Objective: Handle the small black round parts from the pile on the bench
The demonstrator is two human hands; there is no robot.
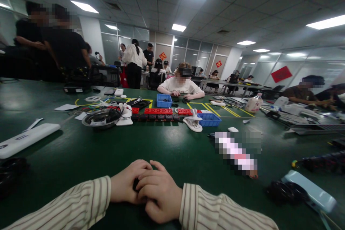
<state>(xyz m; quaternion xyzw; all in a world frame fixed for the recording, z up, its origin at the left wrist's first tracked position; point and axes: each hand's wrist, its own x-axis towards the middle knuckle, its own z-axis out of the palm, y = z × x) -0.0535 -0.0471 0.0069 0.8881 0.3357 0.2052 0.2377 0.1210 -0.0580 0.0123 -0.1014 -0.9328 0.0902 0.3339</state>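
Note:
My left hand point(128, 180) and my right hand point(161, 192) meet low in the middle, close above the green table point(107, 151). The fingers of both are curled, and the right ones overlap the left. Between them shows a small dark patch; whether it is a black object or shadow I cannot make out. Striped cuffs cover both wrists. Nearest ahead stand a row of black modules point(156, 117), red socket-like blocks point(158, 111) and a white clip-like stand point(194, 121).
A metal bowl of cables point(101, 120) stands left of the blocks, blue bins point(208, 119) near them. A long white device point(29, 140) lies left; a pale blue case point(309, 190) lies right. Across the table sits a person point(179, 86) wearing a headset.

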